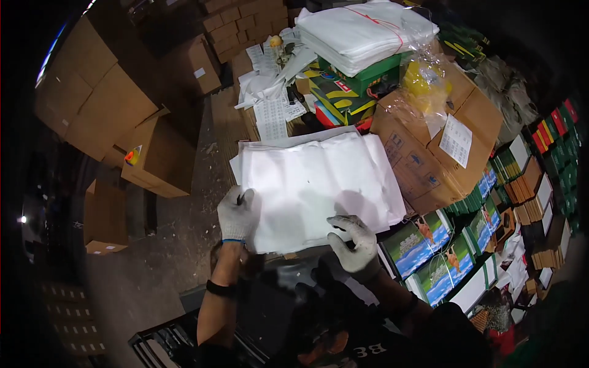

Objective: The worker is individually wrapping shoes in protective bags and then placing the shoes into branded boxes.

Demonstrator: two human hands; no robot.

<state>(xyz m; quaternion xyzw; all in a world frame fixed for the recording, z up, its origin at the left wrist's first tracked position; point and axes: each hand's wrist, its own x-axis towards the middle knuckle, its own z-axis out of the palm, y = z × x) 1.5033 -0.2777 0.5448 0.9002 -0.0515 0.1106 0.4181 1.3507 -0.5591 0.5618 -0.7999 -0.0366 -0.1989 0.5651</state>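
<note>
A stack of thin white sheets (307,178) lies in front of me, slightly creased, its edges not quite aligned. My left hand (236,216), in a pale knit glove with a blue cuff edge, is at the stack's left edge. Its fingers are curled in, and whatever they may hold is hidden. Over the near right corner is my right hand (354,246), also gloved. Its thumb and fingers are curved but apart, with nothing between them, and it casts a shadow on the top sheet.
Beyond the stack lie printed label sheets (270,116) and a tied pile of white sheets (362,34) on green boxes. An open carton (429,153) with clear plastic stands at the right, near bundled printed cartons (423,245). Large brown cartons (98,92) fill the left side.
</note>
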